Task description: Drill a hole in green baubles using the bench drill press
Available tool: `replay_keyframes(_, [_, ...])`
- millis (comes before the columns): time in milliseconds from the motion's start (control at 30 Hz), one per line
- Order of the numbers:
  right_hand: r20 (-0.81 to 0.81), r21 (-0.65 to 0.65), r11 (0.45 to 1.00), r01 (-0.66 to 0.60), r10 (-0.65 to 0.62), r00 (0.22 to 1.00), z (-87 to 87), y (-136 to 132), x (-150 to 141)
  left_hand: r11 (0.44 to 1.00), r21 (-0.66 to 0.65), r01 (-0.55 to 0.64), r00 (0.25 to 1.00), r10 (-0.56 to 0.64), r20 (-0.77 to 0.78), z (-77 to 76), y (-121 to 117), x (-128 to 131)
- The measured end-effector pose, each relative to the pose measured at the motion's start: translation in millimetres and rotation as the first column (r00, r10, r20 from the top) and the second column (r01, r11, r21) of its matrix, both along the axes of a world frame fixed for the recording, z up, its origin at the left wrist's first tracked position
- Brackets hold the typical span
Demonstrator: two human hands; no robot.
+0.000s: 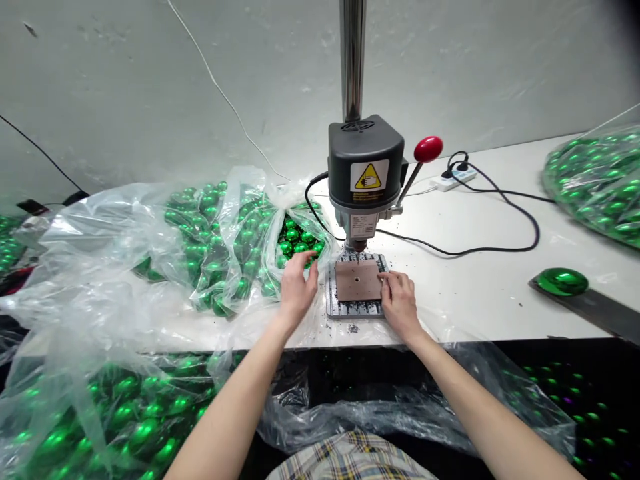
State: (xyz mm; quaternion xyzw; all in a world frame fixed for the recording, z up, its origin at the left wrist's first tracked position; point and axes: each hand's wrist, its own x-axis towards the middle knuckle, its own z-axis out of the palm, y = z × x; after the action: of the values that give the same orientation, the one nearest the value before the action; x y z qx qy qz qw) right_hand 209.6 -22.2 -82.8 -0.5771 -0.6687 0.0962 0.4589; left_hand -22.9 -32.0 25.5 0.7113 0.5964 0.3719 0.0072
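Observation:
A small bench drill press (365, 175) stands on a white table (480, 280), with a brown pad (358, 280) on its slotted metal base. My right hand (399, 300) rests at the pad's right edge, fingers curled against it. My left hand (297, 288) hovers just left of the base, fingers spread and bent, reaching toward the mouth of a clear plastic bag (220, 233) full of shiny green ball halves (295, 241). Nothing shows in the left hand.
The press lever with a red knob (428, 149) sticks out to the right. A black cable (500, 248) loops to a power strip (454, 178). More bagged green pieces lie at far right (595, 180) and lower left (125, 413). One green dome (561, 281) sits on a dark strip.

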Motion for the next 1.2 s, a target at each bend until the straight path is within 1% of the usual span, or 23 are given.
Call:
replay_keyframes(33, [0.005,0.002,1.0,0.004,-0.004,1.0,0.1,0,-1,0.992,-0.114,-0.055,0.992,0.041,-0.121,2.7,19,-3])
replay_keyframes(100, [0.018,0.008,1.0,0.011,-0.011,1.0,-0.4,2,-2,0.933,-0.31,-0.183,0.932,0.065,-0.357,-0.9,46,-7])
replay_keyframes(133, [0.025,0.013,1.0,0.012,-0.013,1.0,-1.0,3,-2,0.902,-0.362,-0.236,0.897,0.059,-0.437,-5.7,54,-8])
replay_keyframes(167, [0.032,0.017,1.0,0.014,-0.014,0.999,-1.7,4,-3,0.882,-0.384,-0.271,0.87,0.054,-0.491,-11.6,59,-9])
replay_keyframes(200, [0.038,0.021,1.0,0.016,-0.017,0.999,-2.5,5,-3,0.877,-0.381,-0.293,0.849,0.055,-0.526,-17.5,62,-11])
replay_keyframes(267, [0.049,0.021,1.0,0.021,-0.022,0.999,-4.1,7,-4,0.887,-0.328,-0.325,0.817,0.088,-0.57,-27.4,63,-16])
replay_keyframes(333, [0.059,0.014,1.0,0.026,-0.027,0.998,-5.2,8,-4,0.896,-0.273,-0.35,0.79,0.125,-0.601,-33.1,65,-24])
replay_keyframes(433, [0.072,0.002,1.0,0.027,-0.027,0.997,-5.1,11,-4,0.914,-0.242,-0.325,0.804,0.132,-0.58,-36.2,73,-37])
replay_keyframes(500, [0.079,-0.006,1.0,0.022,-0.021,0.997,-4.1,13,-5,0.929,-0.236,-0.285,0.84,0.123,-0.529,-36.9,82,-44])
replay_keyframes(600, [0.083,-0.021,1.0,0.011,-0.009,0.996,-2.2,19,-7,0.954,-0.193,-0.229,0.917,0.145,-0.371,-35.6,93,-52])
replay_keyframes(700, [0.083,-0.041,0.999,0.0,0.004,0.997,-0.2,26,-10,0.97,-0.043,-0.239,0.959,0.229,-0.168,-28.3,91,-49])
replay_keyframes(767, [0.082,-0.054,0.998,-0.013,0.017,0.996,1.2,31,-11,0.962,0.094,-0.256,0.965,0.26,-0.036,-20.3,77,-40])
replay_keyframes(800, [0.081,-0.06,0.998,-0.02,0.025,0.996,1.8,34,-12,0.956,0.157,-0.249,0.968,0.247,0.035,-16.3,67,-33])
replay_keyframes(867, [0.075,-0.073,0.997,-0.035,0.04,0.996,2.9,40,-12,0.951,0.237,-0.197,0.97,0.154,0.187,-10.6,41,-16])
replay_keyframes(900, [0.071,-0.079,0.996,-0.042,0.048,0.996,3.4,43,-11,0.958,0.243,-0.15,0.961,0.084,0.262,-9.6,27,-7])
replay_keyframes(933, [0.066,-0.085,0.995,-0.051,0.056,0.996,3.8,46,-9,0.971,0.221,-0.091,0.942,0.012,0.334,-10.2,13,1])
replay_keyframes(967, [0.06,-0.09,0.994,-0.06,0.066,0.996,4.2,48,-7,0.985,0.173,-0.025,0.912,-0.049,0.407,-12.4,0,7])
replay_keyframes(1000, [0.054,-0.095,0.993,-0.073,0.078,0.995,4.6,50,-4,0.993,0.108,0.038,0.872,-0.085,0.483,-15.9,-10,12])
replay_keyframes(1033, [0.047,-0.1,0.991,-0.086,0.091,0.995,4.9,51,0,0.996,0.036,0.087,0.823,-0.092,0.56,-20.4,-18,13])
replay_keyframes(1100, [0.032,-0.108,0.988,-0.107,0.111,0.993,5.3,51,10,0.986,-0.089,0.143,0.723,-0.042,0.69,-30.8,-25,8])
replay_keyframes(1133, [0.027,-0.11,0.988,-0.11,0.114,0.993,5.2,50,15,0.979,-0.134,0.154,0.687,-0.009,0.726,-36.0,-24,2])
replay_keyframes(1167, [0.024,-0.109,0.988,-0.109,0.112,0.993,4.8,47,20,0.974,-0.164,0.157,0.676,0.016,0.737,-40.9,-20,-6])
replay_keyframes(1200, [0.025,-0.107,0.989,-0.105,0.108,0.994,3.9,43,23,0.971,-0.182,0.153,0.689,0.027,0.724,-45.6,-15,-15])
